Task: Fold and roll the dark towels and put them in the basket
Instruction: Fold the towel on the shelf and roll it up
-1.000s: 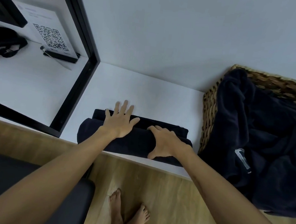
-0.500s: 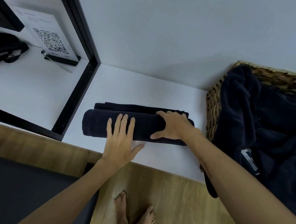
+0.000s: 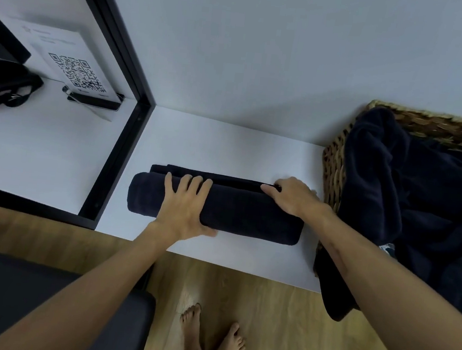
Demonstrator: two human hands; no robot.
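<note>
Both hands press flat, fingers spread, on a nearly rolled dark navy terry towel lying on the white desk: left hand near its left end, right hand at its far right edge. Just right of the right hand stands a woven wicker basket holding loose dark towels.

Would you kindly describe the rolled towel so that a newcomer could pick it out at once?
Start at the white shelf between the black frame and the wicker basket. The rolled towel lies across its middle under both hands. Unlike the dark cloth heaped loosely over the basket, it is a tight, neat cylinder.
</note>
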